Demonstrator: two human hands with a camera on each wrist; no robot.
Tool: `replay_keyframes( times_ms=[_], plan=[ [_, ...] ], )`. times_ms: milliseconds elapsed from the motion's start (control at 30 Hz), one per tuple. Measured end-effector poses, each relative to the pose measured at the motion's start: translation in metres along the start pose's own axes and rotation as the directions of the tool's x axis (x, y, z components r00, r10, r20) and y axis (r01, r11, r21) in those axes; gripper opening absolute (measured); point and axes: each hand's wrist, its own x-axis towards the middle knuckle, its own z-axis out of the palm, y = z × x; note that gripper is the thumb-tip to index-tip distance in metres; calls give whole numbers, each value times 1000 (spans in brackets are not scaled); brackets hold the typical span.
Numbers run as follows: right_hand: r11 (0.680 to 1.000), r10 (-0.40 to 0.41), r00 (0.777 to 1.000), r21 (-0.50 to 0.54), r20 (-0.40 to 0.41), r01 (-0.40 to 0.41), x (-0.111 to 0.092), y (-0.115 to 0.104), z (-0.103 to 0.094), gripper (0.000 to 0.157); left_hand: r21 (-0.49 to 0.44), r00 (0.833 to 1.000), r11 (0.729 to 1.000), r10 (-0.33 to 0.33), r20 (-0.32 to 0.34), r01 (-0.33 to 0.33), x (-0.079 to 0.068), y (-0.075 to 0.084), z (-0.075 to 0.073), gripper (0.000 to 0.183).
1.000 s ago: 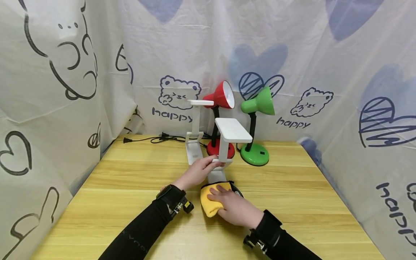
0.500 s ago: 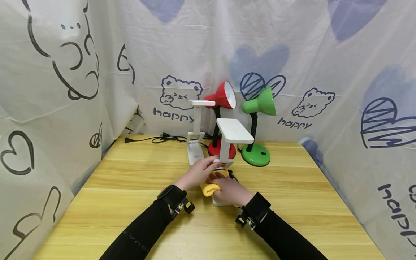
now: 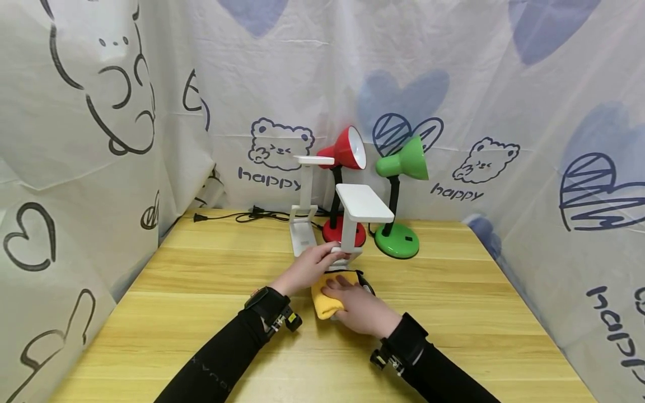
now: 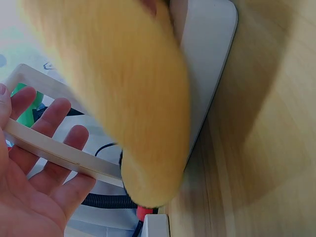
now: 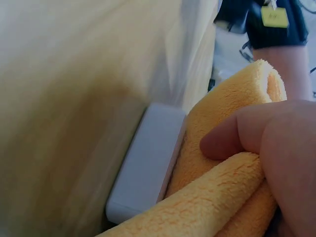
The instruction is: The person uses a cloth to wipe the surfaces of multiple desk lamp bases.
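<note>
A white desk lamp (image 3: 364, 202) stands near the middle of the table, its flat head raised over its base. My left hand (image 3: 312, 266) grips the lamp's lower bracket; in the left wrist view the fingers reach through the white frame (image 4: 59, 154). With my right hand (image 3: 367, 307) I hold a folded yellow cloth (image 3: 326, 303) against the lamp's base. The right wrist view has the thumb (image 5: 222, 140) tucked into the cloth's folds, beside the white end of the base (image 5: 145, 163). Most of the base is hidden under the cloth and hand.
Behind stand a second white lamp (image 3: 305, 190), a red lamp (image 3: 347, 148) and a green lamp (image 3: 397, 242). Black cords with plugs (image 3: 200, 218) lie along the back left of the wooden table (image 3: 211, 268). Printed curtains (image 3: 312, 67) hang around it.
My right hand slid the cloth up the base toward the bracket, then partly back toward me. The left hand has kept its grip, and the lamp stands in place.
</note>
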Motion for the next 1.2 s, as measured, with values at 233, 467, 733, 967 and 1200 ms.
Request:
replay_keyframes(
  times_ms=[233,467,733,967,1200],
  plan=[
    [1000,-2,998,15,57,1,-29,-16,0,54,-28,1000,999,18,0,-18,0,-3,1,22],
    [999,-40,995,8,94,40,-47,-28,-1,54,-13,1000,1000,25,-13,-25,0,-1,1,24],
    [999,-51,997,1,63,51,-42,-26,0,55,28,999,999,46,-20,-45,0,-1,1,24],
    [1000,-23,999,11,25,23,-20,-12,3,56,16,998,998,55,-18,-55,0,-1,1,21],
    [997,-76,996,-4,-47,76,8,7,4,51,27,999,999,45,-20,-45,0,0,0,21]
  ],
)
